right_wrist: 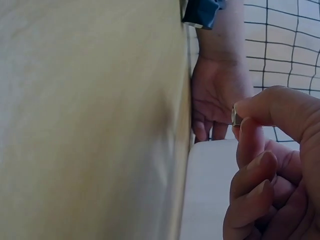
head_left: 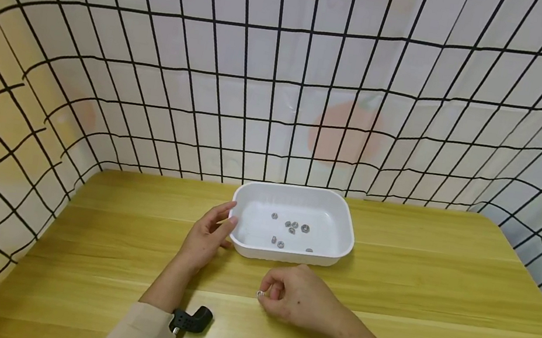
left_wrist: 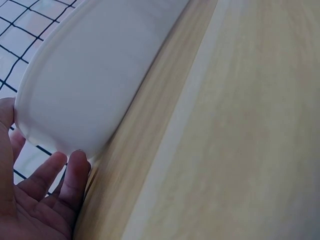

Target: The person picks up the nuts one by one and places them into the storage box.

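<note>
A white plastic tray (head_left: 257,252) stands on the wooden table, with several small metal nuts (head_left: 293,225) scattered on its floor. At its left end is my left hand (head_left: 206,238); its fingertips (left_wrist: 75,157) touch the outside of the tray wall (left_wrist: 100,90) and do not wrap round it. My right hand (head_left: 301,298) is in front of the tray, above the table. Between thumb and index finger it pinches one metal nut (right_wrist: 236,116), held up close to the right wrist camera. The other right fingers are curled toward the palm.
The wooden tabletop (head_left: 445,279) spreads to both sides of the tray. A black wire grid (head_left: 300,85) stands behind the table and along both sides, with pale cloth behind it. Each wrist carries a black camera mount (head_left: 192,320).
</note>
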A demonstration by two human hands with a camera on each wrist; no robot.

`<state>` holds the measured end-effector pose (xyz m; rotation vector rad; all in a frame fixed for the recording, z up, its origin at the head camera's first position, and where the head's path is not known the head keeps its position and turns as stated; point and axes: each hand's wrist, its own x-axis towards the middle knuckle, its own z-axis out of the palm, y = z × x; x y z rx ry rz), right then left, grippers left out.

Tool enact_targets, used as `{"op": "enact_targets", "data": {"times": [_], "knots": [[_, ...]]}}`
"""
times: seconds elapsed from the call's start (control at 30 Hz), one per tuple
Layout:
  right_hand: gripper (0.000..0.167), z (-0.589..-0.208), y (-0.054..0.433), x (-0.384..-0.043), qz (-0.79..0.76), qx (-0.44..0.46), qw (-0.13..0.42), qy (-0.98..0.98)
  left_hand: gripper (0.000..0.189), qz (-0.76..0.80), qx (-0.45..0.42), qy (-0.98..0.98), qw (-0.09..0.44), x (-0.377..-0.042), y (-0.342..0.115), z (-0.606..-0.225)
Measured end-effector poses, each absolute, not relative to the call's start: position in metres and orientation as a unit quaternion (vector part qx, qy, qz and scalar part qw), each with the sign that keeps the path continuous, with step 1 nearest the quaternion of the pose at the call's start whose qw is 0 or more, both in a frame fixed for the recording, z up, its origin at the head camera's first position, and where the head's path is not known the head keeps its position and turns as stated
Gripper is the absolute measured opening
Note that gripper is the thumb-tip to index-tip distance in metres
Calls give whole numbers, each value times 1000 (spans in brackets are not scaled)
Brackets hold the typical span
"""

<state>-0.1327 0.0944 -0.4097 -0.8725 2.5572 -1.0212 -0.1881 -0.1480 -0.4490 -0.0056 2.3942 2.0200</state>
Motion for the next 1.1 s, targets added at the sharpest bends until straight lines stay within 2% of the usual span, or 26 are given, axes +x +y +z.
{"op": "enact_targets", "data": {"times": [0.63, 1.1], "knots": [[6, -389, 100, -129, -339, -306, 114, 882, 48, 640, -2, 768, 6, -187, -149, -448], [8, -371, 124, -151, -348, -267, 30, 898, 47, 642, -6, 766, 8, -188, -149, -448]]}}
